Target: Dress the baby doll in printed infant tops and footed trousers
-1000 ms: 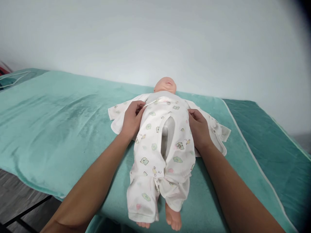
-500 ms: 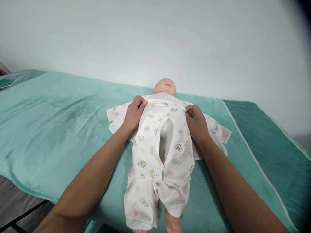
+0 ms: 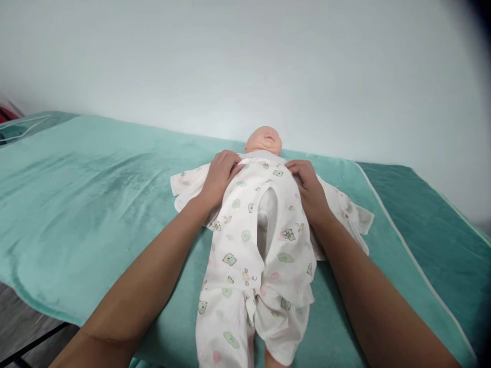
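A baby doll (image 3: 264, 140) lies on its back with its head far from me. It wears patterned white baby trousers (image 3: 238, 250), pulled high over the chest, with an oval opening in the front. A matching white top (image 3: 351, 217) spreads out beneath, sleeves to both sides. My left hand (image 3: 222, 176) rests at the left end of the waistband, fingers laid over the doll's chest. At the right end, my right hand (image 3: 309, 186) lies against the waistband with its fingers stretched inward. Part of each hand's contact with the cloth is hidden.
A light green cloth (image 3: 95, 204) covers the table, with a darker green strip (image 3: 429, 220) on the right. A pale wall (image 3: 230, 66) stands behind. At the far left lies a white looped thing (image 3: 28, 128). Dark floor shows at lower left.
Both hands have gone from pinching the waistband edges to lying with fingers stretched over the chest. The doll and trousers appear slightly lower and farther right in view.
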A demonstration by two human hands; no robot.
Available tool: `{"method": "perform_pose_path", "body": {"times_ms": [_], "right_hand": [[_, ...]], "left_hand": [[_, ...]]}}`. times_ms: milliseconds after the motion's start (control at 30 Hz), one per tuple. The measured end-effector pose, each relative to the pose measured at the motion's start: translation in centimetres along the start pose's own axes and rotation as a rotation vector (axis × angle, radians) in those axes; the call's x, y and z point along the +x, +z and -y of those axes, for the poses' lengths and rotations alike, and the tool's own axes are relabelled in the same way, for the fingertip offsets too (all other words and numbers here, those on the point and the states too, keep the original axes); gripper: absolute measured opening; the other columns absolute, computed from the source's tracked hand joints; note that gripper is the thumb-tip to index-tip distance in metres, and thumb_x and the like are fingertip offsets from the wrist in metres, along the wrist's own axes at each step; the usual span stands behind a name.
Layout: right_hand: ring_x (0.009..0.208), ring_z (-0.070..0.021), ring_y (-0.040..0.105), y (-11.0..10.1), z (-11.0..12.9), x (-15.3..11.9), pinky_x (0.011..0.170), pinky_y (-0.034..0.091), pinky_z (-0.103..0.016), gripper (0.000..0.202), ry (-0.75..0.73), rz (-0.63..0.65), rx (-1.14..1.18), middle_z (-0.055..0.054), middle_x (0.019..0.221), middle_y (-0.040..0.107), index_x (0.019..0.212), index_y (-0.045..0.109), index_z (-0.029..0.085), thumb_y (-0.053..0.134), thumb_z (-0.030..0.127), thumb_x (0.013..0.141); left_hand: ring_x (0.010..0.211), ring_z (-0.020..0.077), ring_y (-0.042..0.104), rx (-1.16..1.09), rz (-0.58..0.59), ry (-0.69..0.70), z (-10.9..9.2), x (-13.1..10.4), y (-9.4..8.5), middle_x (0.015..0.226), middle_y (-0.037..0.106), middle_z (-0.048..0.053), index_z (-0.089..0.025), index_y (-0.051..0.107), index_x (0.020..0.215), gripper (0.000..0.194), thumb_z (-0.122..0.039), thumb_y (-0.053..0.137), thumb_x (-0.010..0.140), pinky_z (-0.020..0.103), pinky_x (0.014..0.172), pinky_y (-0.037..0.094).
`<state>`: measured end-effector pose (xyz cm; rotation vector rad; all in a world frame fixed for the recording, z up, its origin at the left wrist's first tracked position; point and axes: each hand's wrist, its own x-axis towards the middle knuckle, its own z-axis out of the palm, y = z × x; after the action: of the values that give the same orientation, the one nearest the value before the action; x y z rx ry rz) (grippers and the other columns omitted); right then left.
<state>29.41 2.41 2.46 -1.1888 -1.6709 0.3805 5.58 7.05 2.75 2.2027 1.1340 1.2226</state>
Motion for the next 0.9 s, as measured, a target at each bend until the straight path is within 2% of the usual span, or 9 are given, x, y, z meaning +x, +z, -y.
{"method": "perform_pose_path", "body": {"times_ms": [67, 133, 200, 333, 433, 567, 667, 800, 900], "right_hand": [[0.127, -0.0232, 0.049, -0.3, -0.4, 0.5, 0.109, 0.036, -0.043, 0.011, -0.036, 0.062, -0.014, -0.004, 0.128, 0.056, 0.087, 0.057, 0.026, 0.057, 0.035, 0.092], [0.129, -0.0243, 0.049, -0.5, -0.6, 1.1, 0.11, 0.036, -0.045, 0.018, -0.022, 0.124, -0.009, -0.003, 0.134, 0.057, 0.081, 0.056, 0.025, 0.058, 0.039, 0.092], [0.126, -0.025, 0.053, -0.6, -0.3, 1.5, 0.109, 0.038, -0.045, 0.025, 0.023, 0.154, 0.003, -0.002, 0.134, 0.061, 0.074, 0.055, 0.024, 0.057, 0.041, 0.092], [0.118, -0.0254, 0.059, -0.5, 0.1, 2.0, 0.102, 0.043, -0.044, 0.026, 0.116, 0.096, -0.004, -0.001, 0.129, 0.066, 0.076, 0.061, 0.024, 0.055, 0.043, 0.093], [0.107, -0.0245, 0.062, -0.3, -0.3, 2.4, 0.092, 0.046, -0.041, 0.022, 0.162, 0.039, -0.059, -0.001, 0.119, 0.071, 0.083, 0.066, 0.026, 0.055, 0.044, 0.092], [0.075, -0.0196, 0.056, -0.1, -1.0, 3.3, 0.075, 0.043, -0.036, 0.019, 0.247, -0.046, -0.209, 0.0, 0.082, 0.068, 0.083, 0.066, 0.026, 0.057, 0.042, 0.09], [0.064, -0.017, 0.046, 0.0, -1.3, 4.1, 0.066, 0.037, -0.033, 0.019, 0.292, -0.06, -0.288, 0.002, 0.063, 0.055, 0.076, 0.061, 0.025, 0.057, 0.039, 0.088], [0.059, -0.0157, 0.041, 0.2, -1.5, 5.1, 0.062, 0.032, -0.032, 0.025, 0.354, -0.074, -0.345, 0.003, 0.057, 0.046, 0.065, 0.051, 0.024, 0.057, 0.035, 0.087], [0.057, -0.0153, 0.04, 0.4, -1.8, 5.5, 0.06, 0.032, -0.032, 0.029, 0.355, -0.074, -0.344, 0.003, 0.054, 0.045, 0.062, 0.048, 0.023, 0.059, 0.034, 0.086]], "left_hand": [[0.125, 0.0227, 0.049, 0.015, 0.05, 0.054, 0.1, 0.3, -0.3, 0.13, 0.059, 0.008, -0.023, 0.051, 0.091, 0.023, -0.041, 0.041, 0.1, 0.041, 0.109, 0.035], [0.127, 0.0223, 0.05, -0.035, 0.111, 0.034, 0.2, 0.6, -0.5, 0.136, 0.058, 0.008, -0.023, 0.051, 0.092, 0.023, -0.04, 0.04, 0.1, 0.041, 0.11, 0.035], [0.122, 0.0217, 0.055, -0.09, 0.151, 0.0, 0.3, 0.8, -0.7, 0.132, 0.061, 0.007, -0.023, 0.052, 0.093, 0.023, -0.04, 0.039, 0.1, 0.039, 0.106, 0.039], [0.102, 0.0206, 0.06, -0.115, 0.146, -0.049, 0.7, 1.6, -0.6, 0.11, 0.068, 0.005, -0.024, 0.055, 0.093, 0.023, -0.041, 0.042, 0.099, 0.034, 0.091, 0.044], [0.082, 0.0188, 0.057, -0.08, 0.101, -0.109, 1.1, 2.5, -0.4, 0.087, 0.066, 0.002, -0.023, 0.053, 0.086, 0.021, -0.039, 0.045, 0.098, 0.032, 0.076, 0.042], [0.07, 0.0182, 0.049, -0.016, 0.031, -0.208, 1.4, 3.8, 0.3, 0.071, 0.056, 0.001, -0.023, 0.044, 0.076, 0.021, -0.03, 0.048, 0.095, 0.032, 0.067, 0.035], [0.068, 0.0187, 0.047, 0.009, -0.011, -0.249, 1.7, 4.4, 0.9, 0.067, 0.051, 0.001, -0.023, 0.04, 0.073, 0.023, -0.028, 0.05, 0.093, 0.032, 0.066, 0.032], [0.065, 0.018, 0.045, 0.05, -0.054, -0.27, 2.2, 4.7, 1.5, 0.065, 0.05, 0.0, -0.023, 0.039, 0.074, 0.023, -0.029, 0.05, 0.093, 0.032, 0.066, 0.032], [0.068, 0.0178, 0.049, 0.025, -0.035, -0.285, 2.3, 4.6, 1.6, 0.073, 0.058, 0.001, -0.023, 0.045, 0.077, 0.017, -0.028, 0.052, 0.091, 0.032, 0.068, 0.037]]}}
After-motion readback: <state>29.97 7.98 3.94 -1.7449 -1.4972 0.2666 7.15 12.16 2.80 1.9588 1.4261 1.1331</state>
